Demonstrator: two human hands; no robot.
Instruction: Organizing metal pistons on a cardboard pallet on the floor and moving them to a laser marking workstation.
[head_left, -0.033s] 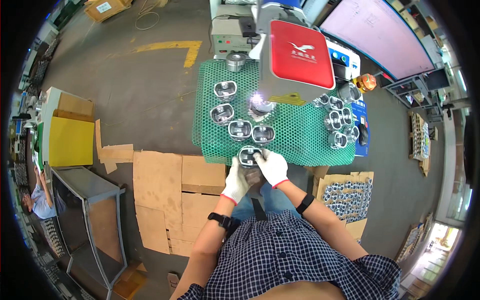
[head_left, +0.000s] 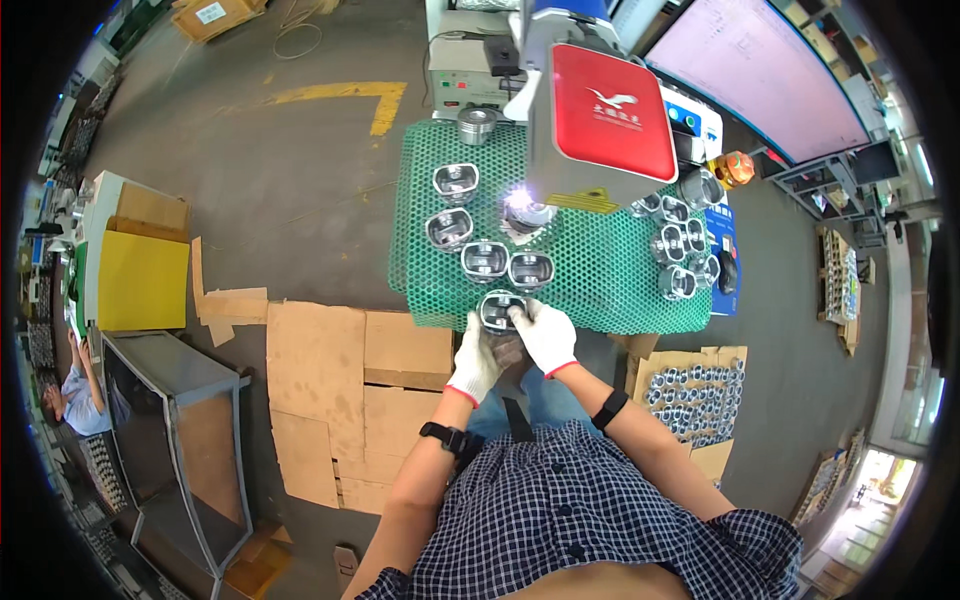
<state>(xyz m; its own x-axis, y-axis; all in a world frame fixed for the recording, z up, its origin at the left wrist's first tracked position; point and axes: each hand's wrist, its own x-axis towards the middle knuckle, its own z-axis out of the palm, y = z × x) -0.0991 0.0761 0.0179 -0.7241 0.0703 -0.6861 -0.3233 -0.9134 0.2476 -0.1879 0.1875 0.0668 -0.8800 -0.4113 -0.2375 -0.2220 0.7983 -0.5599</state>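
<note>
Both my hands wear white gloves and grip one silver metal piston (head_left: pixel 500 306) at the near edge of a green mesh table (head_left: pixel 600 300). My left hand (head_left: pixel 474 362) holds its left side, and my right hand (head_left: pixel 546 336) holds its right side. Just beyond it lie two similar pistons (head_left: pixel 485 260) side by side, with two more (head_left: pixel 449 228) further left. Another piston (head_left: pixel 522 210) sits under the head of a machine with a red cover (head_left: pixel 610 105), with a bright spot of light on it.
A cluster of several pistons (head_left: pixel 680 250) stands at the table's right end. A cardboard box of pistons (head_left: pixel 690 395) sits on the floor to my right. Flat cardboard sheets (head_left: pixel 330 380), a yellow box (head_left: pixel 140 280) and a metal cart (head_left: pixel 170 430) are on my left. Another person (head_left: pixel 75 395) is at the far left.
</note>
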